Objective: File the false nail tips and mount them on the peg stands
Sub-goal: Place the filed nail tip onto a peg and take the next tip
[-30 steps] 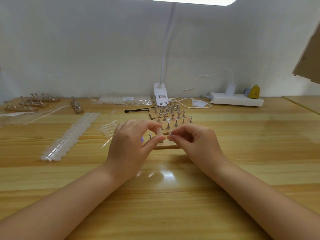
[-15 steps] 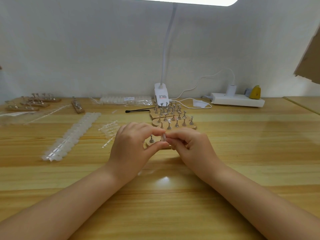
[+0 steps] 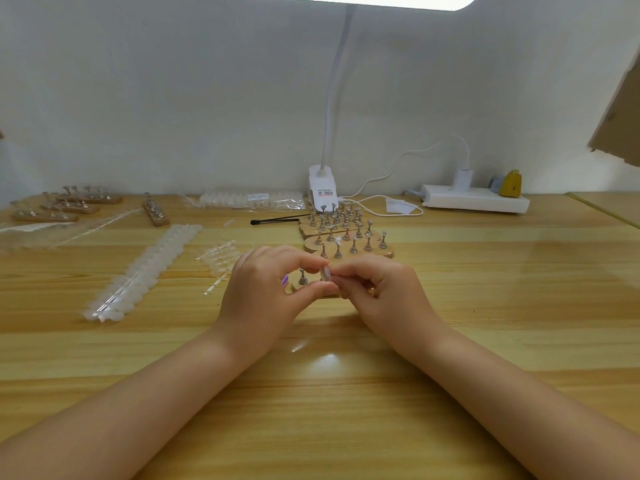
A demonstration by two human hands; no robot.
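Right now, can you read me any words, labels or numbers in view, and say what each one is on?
No text reads clearly.
Label on the lamp base: red and dark print, too blurred to read.
Sticker on the bag of nail tips: too small to read.
Nothing else shows text.

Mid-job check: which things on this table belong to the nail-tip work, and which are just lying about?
In the job:
left hand
right hand
nail tip pinched between them
peg stand under the hands
peg stands behind
strip of nail tips

Lying about:
power strip
lamp base
black stick
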